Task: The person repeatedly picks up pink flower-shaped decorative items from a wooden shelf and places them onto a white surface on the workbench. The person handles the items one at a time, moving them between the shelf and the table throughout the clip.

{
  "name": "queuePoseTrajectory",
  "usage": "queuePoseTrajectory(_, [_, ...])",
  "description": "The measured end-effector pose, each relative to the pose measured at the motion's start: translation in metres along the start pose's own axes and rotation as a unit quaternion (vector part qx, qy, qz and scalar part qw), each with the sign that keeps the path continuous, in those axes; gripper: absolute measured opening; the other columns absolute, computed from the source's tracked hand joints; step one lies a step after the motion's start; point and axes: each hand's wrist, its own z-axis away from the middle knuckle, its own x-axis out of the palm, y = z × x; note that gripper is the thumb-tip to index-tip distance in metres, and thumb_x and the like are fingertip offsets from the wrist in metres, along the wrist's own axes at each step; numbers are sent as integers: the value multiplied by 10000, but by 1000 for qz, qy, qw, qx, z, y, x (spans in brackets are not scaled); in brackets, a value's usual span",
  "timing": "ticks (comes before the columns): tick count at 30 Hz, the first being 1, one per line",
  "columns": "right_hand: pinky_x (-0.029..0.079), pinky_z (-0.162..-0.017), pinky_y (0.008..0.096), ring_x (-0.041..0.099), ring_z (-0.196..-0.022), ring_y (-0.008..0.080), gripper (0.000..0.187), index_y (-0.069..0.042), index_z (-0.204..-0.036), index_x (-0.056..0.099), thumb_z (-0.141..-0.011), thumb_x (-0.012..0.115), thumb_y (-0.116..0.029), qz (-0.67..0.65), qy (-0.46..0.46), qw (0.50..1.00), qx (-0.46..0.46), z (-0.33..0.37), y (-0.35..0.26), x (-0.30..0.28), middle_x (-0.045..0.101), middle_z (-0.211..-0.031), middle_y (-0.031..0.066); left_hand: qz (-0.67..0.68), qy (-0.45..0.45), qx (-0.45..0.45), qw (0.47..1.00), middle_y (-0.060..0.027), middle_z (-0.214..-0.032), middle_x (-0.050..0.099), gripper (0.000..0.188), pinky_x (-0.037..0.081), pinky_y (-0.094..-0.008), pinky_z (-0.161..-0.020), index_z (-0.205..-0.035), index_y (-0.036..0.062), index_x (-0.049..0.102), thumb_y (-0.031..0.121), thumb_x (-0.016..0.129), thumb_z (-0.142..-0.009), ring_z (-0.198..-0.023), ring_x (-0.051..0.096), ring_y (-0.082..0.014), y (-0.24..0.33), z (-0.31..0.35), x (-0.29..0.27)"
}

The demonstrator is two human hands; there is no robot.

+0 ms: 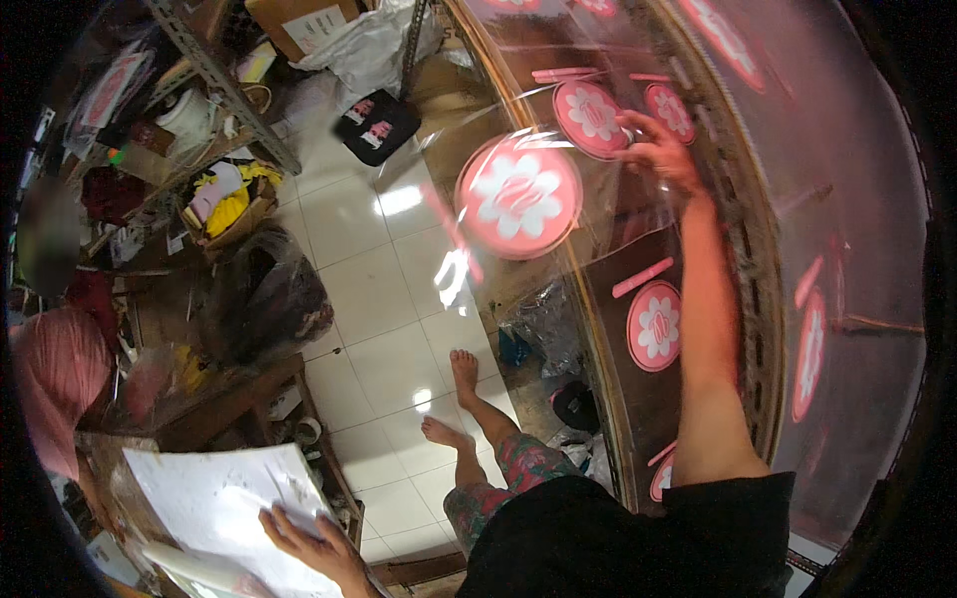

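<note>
My right arm reaches out to the far right, over a dark surface with pink prints. The fingers of my right hand [656, 154] are bent together on a clear plastic sheet. A round pink print with a white flower [518, 194] shows on the sheet, which is raised and overhangs the floor. Another pink flower print [590, 120] lies right beside the fingertips. At the lower left, my left hand [311, 546] rests with its fingers stretched out on a white sheet [224, 488], on top of a wooden table.
More pink flower prints [655, 327] with short pink strips run along the dark surface. A metal shelf [224, 85] full of goods stands at the far left. A black bag [377, 128] lies on the tiled floor [364, 284]. Someone in pink cloth [62, 384] is at the left edge.
</note>
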Motion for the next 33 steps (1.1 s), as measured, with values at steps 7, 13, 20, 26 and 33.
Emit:
queuePoseTrajectory(7, [545,-766,276,639,-1104,246,527,-40,-1399,431,-888,502,70,202,205,957,-46,6,142,-188,453,-1461,87,-49,20,8,999,-323,-1416,369,626,388,-587,-1007,-1385,-10,435,467,503,-986,-1258,432,-476,39,-19,-1])
queuePoseTrajectory(13, [514,-878,395,599,-1099,283,405,-19,-1186,612,-962,585,-354,-61,423,904,-3,-1,228,-294,570,-1282,125,-86,9,20,996,-313,-1425,373,629,384,-569,-1031,-1404,-31,404,455,467,-1009,-1286,421,-462,46,-20,-1])
queuePoseTrajectory(20, [523,-917,472,607,-884,348,243,19,-1083,452,-911,500,-145,130,402,906,-16,-7,245,-341,525,-1022,178,-111,7,14,994,-282,-1415,408,632,361,-539,-1069,-1369,-38,450,484,452,-1011,-1302,427,-425,37,-17,5])
queuePoseTrajectory(26, [532,-966,513,534,-730,251,311,23,-1110,334,-841,488,51,-225,407,882,-71,-16,212,-291,397,-812,81,-56,46,18,997,-270,-1409,406,617,368,-524,-1060,-1371,-30,454,473,458,-1014,-1274,446,-405,39,-11,10])
queuePoseTrajectory(33, [562,-944,552,486,-634,148,534,21,-1166,299,-714,518,202,-192,442,873,-74,-25,209,-300,341,-683,5,-69,49,-13,996,-262,-1414,397,606,400,-518,-1025,-1354,-18,489,483,439,-1017,-1260,455,-390,35,-15,15])
